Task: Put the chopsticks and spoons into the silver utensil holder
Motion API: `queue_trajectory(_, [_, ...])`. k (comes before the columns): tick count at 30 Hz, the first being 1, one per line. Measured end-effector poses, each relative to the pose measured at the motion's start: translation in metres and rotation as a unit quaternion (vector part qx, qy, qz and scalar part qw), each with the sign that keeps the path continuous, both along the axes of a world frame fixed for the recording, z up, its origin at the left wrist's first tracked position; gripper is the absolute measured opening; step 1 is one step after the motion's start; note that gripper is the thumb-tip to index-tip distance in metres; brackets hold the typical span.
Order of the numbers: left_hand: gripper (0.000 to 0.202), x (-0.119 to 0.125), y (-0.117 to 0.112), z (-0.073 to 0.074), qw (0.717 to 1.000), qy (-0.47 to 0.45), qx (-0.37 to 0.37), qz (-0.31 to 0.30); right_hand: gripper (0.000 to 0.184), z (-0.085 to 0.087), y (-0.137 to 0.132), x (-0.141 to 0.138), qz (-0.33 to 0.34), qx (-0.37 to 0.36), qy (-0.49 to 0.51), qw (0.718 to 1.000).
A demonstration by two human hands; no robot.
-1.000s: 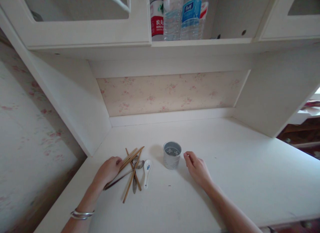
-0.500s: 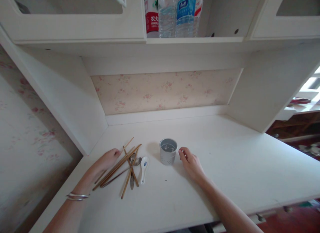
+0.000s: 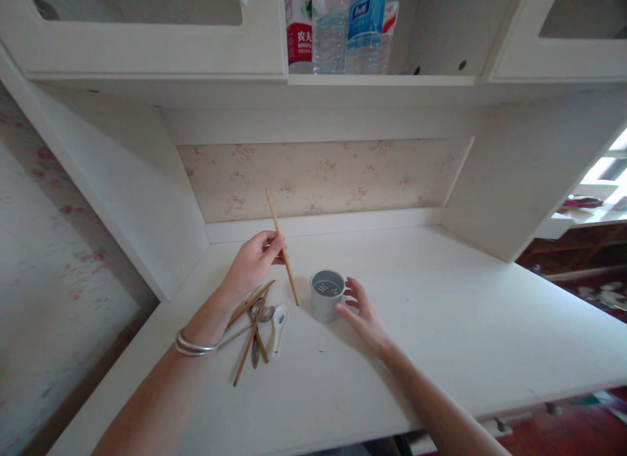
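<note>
My left hand point(image 3: 259, 257) is closed on a wooden chopstick point(image 3: 273, 211), held steeply tilted with its lower end just left of the grey cup point(image 3: 327, 309). The cup stands upright on the counter; its bottom inside is pierced with small holes. At its right side is my right hand point(image 3: 360, 312), fingers apart, thumb by the cup's front; I cannot tell how firmly they touch. Below my left hand lie several more chopsticks point(image 3: 245, 358), crossed over metal spoons point(image 3: 266, 314). A white ceramic spoon point(image 3: 278, 328) with a blue pattern lies beside them, partly under nothing.
The white counter point(image 3: 441, 319) runs between side panels, with a flowered back wall point(image 3: 318, 178). Overhead is a white cupboard point(image 3: 157, 54); plastic bottles point(image 3: 330, 34) stand in its open section. The counter's front edge lies close to my body.
My left hand has lifted a chopstick from the pile and brought it up and right, turning it steeply. My right hand has opened its fingers and moved against the cup's side.
</note>
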State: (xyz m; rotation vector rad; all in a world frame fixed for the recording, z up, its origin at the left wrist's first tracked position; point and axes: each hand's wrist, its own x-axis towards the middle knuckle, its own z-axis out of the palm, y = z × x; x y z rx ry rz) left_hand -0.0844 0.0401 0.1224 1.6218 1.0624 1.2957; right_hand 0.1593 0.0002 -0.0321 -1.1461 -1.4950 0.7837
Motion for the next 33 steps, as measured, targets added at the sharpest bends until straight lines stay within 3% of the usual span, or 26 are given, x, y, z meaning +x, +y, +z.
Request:
queue_trajectory(3, [0.039, 0.030, 0.007, -0.001, 0.999, -0.022, 0.035, -0.003, 0.078, -0.002, 0.000, -0.007, 0.038, 0.006, -0.039, 0.999])
queue_trajectory(7, [0.039, 0.053, 0.027, -0.016, 0.997, 0.014, 0.068, 0.017, 0.068, -0.009, 0.003, -0.011, 0.015, 0.014, -0.077, 0.997])
queue_trajectory(11, [0.035, 0.061, 0.038, -0.039, 0.992, 0.092, 0.071, 0.037, 0.065, -0.015, 0.006, -0.010, -0.006, 0.015, -0.103, 0.995])
queue_trajectory(19, [0.030, 0.064, 0.033, -0.072, 0.965, 0.238, 0.103, 0.044, 0.062, -0.012, 0.003, -0.010, 0.000, 0.013, -0.115, 0.993])
queue_trajectory(27, [0.033, 0.068, 0.033, -0.086, 0.976, 0.206, 0.060, 0.035, 0.061, -0.013, 0.003, -0.010, -0.008, 0.019, -0.125, 0.992])
queue_trajectory(33, [0.042, 0.072, 0.017, -0.091, 0.995, 0.094, -0.003, 0.013, 0.060, -0.010, 0.001, -0.010, 0.001, 0.014, -0.125, 0.992])
